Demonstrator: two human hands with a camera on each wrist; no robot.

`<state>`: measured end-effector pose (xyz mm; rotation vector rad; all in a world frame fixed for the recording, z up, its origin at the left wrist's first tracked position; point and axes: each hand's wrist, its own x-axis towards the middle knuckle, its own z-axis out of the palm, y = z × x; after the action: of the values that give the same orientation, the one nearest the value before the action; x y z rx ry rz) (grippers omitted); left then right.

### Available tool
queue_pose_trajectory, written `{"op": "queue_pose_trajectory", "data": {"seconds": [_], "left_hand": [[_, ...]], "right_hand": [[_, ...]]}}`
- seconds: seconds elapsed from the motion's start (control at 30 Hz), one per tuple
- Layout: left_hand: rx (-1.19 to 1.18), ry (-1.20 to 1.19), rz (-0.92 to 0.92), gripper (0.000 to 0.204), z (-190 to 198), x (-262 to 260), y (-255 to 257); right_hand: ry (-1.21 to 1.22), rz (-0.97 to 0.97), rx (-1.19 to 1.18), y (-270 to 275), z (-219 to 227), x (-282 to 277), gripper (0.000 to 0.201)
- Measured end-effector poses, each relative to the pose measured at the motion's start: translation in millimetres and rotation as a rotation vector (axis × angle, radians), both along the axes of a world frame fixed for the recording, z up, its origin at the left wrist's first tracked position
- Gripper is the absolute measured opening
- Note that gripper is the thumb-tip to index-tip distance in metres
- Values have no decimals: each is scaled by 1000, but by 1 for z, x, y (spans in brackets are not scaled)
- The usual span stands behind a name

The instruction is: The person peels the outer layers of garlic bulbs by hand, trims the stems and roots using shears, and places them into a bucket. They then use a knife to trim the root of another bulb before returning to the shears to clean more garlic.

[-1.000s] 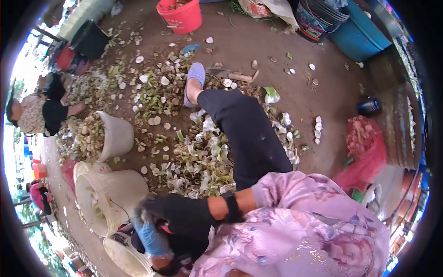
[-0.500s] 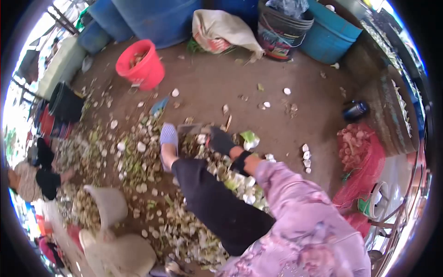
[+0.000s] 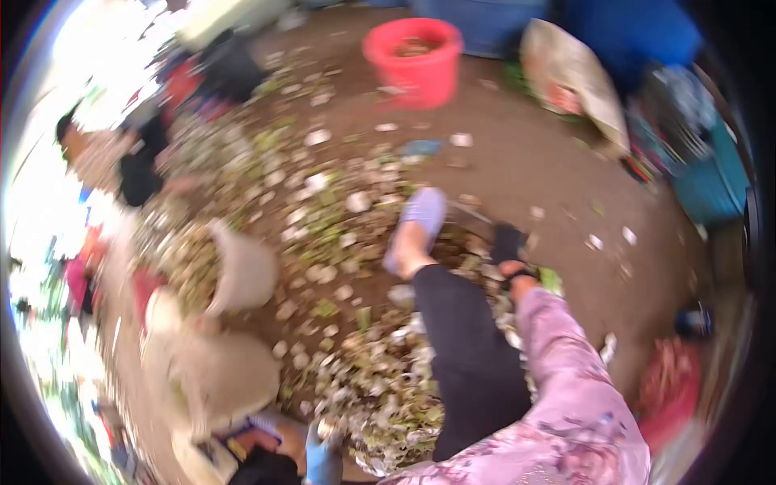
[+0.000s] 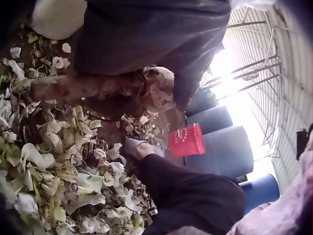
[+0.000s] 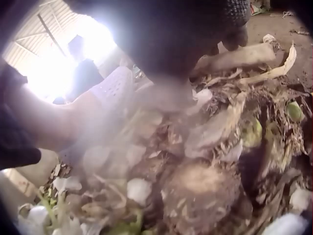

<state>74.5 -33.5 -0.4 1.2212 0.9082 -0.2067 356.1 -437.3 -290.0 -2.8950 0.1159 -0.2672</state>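
At the bottom of the head view my blue-gloved left hand [image 3: 323, 462] holds a pale bulb [image 3: 326, 428]. The left wrist view shows this bulb [image 4: 159, 88] with its roots and long brown stalk [image 4: 73, 88] beneath the dark, shadowed hand [image 4: 151, 36]. My black-gloved right hand [image 3: 508, 242] is at a knife on the floor, whose blade [image 3: 469, 217] points left toward the slippered foot. In the right wrist view the knife's wooden handle [image 5: 239, 58] lies against the dark hand [image 5: 181, 39]; how the fingers lie on it is hidden.
Leaf and stalk trimmings [image 3: 380, 396] cover the floor around the leg. A tipped white bucket [image 3: 246, 271] spills trimmings at the left, beside another pale container [image 3: 210, 380]. A red bucket [image 3: 432, 81] stands ahead; a red net bag [image 3: 671, 388] lies right.
My right hand has left the left hand's side and reached forward to the knife. The head view has swung about, and my left hand with the bulb shows apart, at the bottom.
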Motion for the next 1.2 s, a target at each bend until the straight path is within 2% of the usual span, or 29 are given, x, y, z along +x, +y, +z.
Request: {"op": "queue_pose_trajectory", "data": {"seconds": [0.03, 0.07, 0.1, 0.13, 0.2, 0.23, 0.27, 0.3, 0.33, 0.37, 0.4, 0.47, 0.5, 0.53, 0.57, 0.63, 0.67, 0.73, 0.77, 0.83, 0.87, 0.93, 1.0, 1.03, 1.07, 1.1, 1.13, 1.17, 1.2], "left_hand": [[-47, -103, 22, 32, -1, -3, 5], [-27, -113, 64, 31, 3, -2, 6], [-19, -125, 88, 30, 5, -1, 6], [-49, -140, 127, 32, 6, -4, 9], [-13, -130, 122, 34, 5, -15, 16], [24, -118, 102, 35, 8, -17, 17], [24, -138, 118, 35, 11, -22, 18], [29, -132, 114, 36, 14, -26, 17], [39, -132, 110, 36, 17, -29, 17], [50, -129, 100, 36, 21, -33, 18], [12, -212, 95, 39, 9, -41, 25], [38, -279, 85, 40, 14, -38, 24], [50, -319, 67, 41, 20, -39, 19], [114, -311, 41, 40, 27, -39, 13], [116, -324, -43, 40, 42, -37, 9], [62, -370, -78, 40, 39, -41, 9], [44, -369, -98, 40, 38, -40, 9], [46, -430, -84, 41, 36, -45, 11], [53, -479, -86, 39, 37, -44, 9], [54, -482, -69, 39, 44, -47, 7], [112, -435, -67, 41, 52, -50, 4], [157, -511, -93, 45, 70, -56, 0], [160, -528, -69, 43, 77, -68, -1], [184, -543, -71, 38, 77, -74, 1], [195, -534, -47, 38, 74, -82, 7], [-87, -585, 80, 31, 68, -89, 12], [-369, -633, 203, 25, 59, -95, 17], [-363, -627, 213, 25, 41, -100, 25], [-557, -644, 243, 24, 18, -104, 36]], "right_hand": [[232, -44, 83, 10, 60, 5, 42], [411, -95, -22, 18, 85, 6, 59], [350, -114, -58, 19, 77, 1, 54], [432, -201, 35, 23, 77, 1, 50], [438, -182, 94, 21, 62, -12, 47], [484, -254, 164, 25, 74, -21, 46], [459, -342, 254, 32, 98, -32, 42], [450, -342, 284, 18, 73, -36, 32], [130, -160, 374, -1, 43, -46, 27], [69, -3, 328, -30, 9, -51, 23], [49, 2, 334, -23, 27, -47, 23], [-208, 23, 1009, -46, 57, -74, 16], [-94, -29, 1323, -30, 153, -104, 16], [-170, 3, 904, -14, 240, -133, 16], [-178, -94, 906, -22, 258, -145, 18], [-71, -77, 1384, -4, 348, -179, 16], [-86, -97, 1370, 1, 369, -186, 16], [-8, -83, 1508, 17, 399, -196, 15], [8, -78, 1496, 24, 393, -199, 15], [-208, 174, 1354, 50, 366, -202, 13], [-40, 210, 1466, 75, 363, -205, 11], [-135, 562, 1311, 147, 375, -229, 16], [217, 778, 979, 186, 350, -249, 15], [180, 771, 813, 208, 362, -267, 12], [110, 865, 731, 224, 358, -275, 15], [-33, 969, 611, 239, 353, -279, 28], [-28, 1014, 533, 250, 357, -285, 35], [-24, 1055, 452, 259, 361, -290, 43], [-14, 1062, 459, 265, 358, -292, 43]]}}
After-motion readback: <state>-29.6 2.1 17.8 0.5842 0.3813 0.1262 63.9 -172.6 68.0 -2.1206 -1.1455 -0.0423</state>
